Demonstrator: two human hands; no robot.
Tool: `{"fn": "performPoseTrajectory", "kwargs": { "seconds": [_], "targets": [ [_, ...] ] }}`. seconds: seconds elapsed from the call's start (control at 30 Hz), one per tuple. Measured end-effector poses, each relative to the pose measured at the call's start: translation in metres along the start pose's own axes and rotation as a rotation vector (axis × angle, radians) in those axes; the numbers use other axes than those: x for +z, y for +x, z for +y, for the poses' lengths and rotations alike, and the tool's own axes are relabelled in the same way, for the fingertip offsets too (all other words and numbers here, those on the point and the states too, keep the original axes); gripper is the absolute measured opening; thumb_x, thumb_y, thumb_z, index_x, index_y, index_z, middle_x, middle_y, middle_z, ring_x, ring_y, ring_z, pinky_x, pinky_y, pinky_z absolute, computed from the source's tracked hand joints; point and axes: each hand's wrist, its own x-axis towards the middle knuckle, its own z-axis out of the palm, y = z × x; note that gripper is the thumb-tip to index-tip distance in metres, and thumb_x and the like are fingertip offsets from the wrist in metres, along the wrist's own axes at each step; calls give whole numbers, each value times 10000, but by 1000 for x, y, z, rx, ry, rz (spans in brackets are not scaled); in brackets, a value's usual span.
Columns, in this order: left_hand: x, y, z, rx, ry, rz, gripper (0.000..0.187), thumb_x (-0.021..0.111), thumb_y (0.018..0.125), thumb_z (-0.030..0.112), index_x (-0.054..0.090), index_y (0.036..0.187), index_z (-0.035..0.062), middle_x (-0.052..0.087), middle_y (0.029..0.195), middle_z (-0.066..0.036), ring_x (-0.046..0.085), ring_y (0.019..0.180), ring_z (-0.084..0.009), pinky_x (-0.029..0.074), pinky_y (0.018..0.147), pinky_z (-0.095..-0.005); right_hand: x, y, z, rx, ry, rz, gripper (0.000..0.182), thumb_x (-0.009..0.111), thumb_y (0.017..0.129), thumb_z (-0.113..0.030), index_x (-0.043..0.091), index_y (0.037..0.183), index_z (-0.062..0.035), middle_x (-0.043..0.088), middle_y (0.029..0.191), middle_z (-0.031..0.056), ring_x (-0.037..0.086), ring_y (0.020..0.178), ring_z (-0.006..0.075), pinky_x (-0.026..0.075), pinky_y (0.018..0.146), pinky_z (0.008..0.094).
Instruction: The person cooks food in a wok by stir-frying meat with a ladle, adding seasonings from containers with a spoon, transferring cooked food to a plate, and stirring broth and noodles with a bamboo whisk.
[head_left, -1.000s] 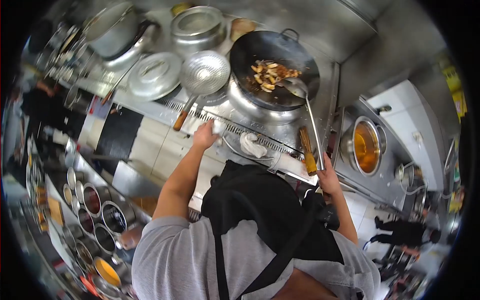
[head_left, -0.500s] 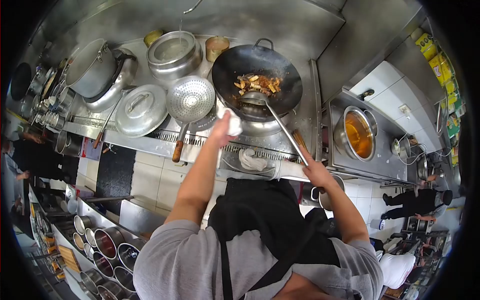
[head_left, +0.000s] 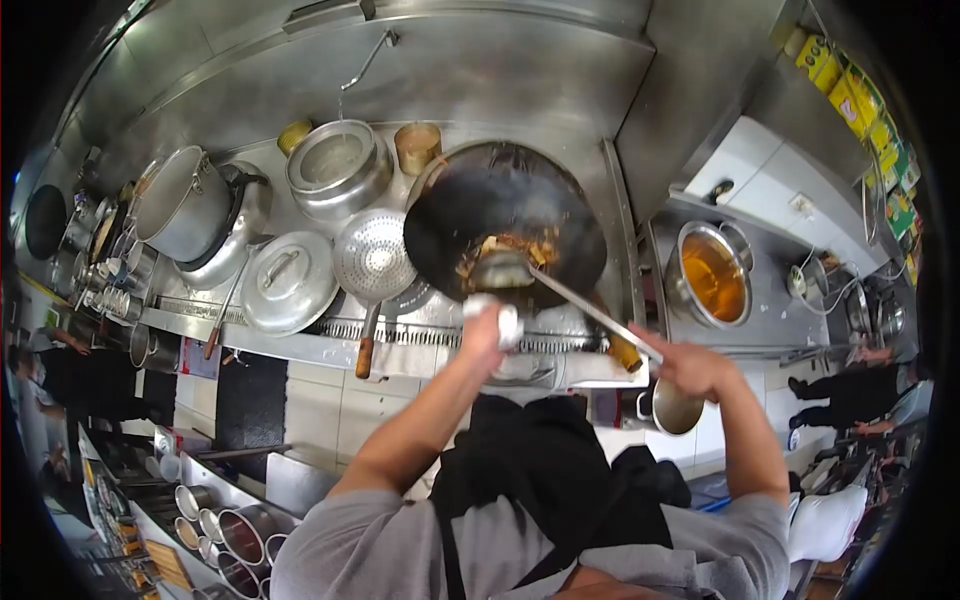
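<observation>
Steel kitchen range: my left hand (head_left: 484, 330) clamps the wok (head_left: 505, 220) rim through a cloth (head_left: 508, 322), right hand (head_left: 690, 368) grips the ladle (head_left: 560, 290); I'd keep the tilt shallow.

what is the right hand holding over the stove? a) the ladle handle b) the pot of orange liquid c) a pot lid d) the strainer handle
a: the right hand grips the end of the ladle handle, its bowl down in the wok among the food, while the left hand holds the wok's near rim through a cloth.
</observation>
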Motion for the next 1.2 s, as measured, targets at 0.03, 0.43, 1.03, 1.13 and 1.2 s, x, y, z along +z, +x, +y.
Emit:
{"fn": "performPoseTrajectory", "kwargs": {
  "seconds": [0.03,0.43,1.03,1.13,1.2],
  "targets": [
    [11,22,19,-46,49,69,167,535,927,271,569,1031,144,648,869,-39,636,716,-218,462,534,-460,-1,8,3,-20,-9,61,897,539,800,-81,90,1541,-313,634,1060,297,639,923,427,489,853,458],
    [-22,-28,-16,10,-35,66,160,568,909,133,573,1063,92,632,944,-74,640,828,-212,530,651,-399,20,-22,1,96,235,86,859,569,812,-66,182,1527,-344,682,914,215,669,870,364,509,794,453],
    [35,51,23,-52,99,116,154,548,917,272,579,944,124,620,795,-50,605,683,-191,432,489,-347,-29,1,22,183,364,-122,843,524,796,-62,203,1528,-329,644,815,239,639,692,368,502,675,439],
    [2,69,-18,53,169,2,205,565,893,233,591,955,40,630,824,-73,619,652,-199,473,522,-359,28,88,69,-7,-59,219,851,518,812,-82,146,1535,-335,656,855,257,654,754,384,504,707,486],
    [-5,14,-44,137,66,118,156,611,867,125,594,988,27,630,868,-75,628,727,-199,520,615,-375,28,111,60,157,-232,298,855,515,828,-104,100,1528,-368,658,886,265,650,788,410,494,733,516]
  ]
}}
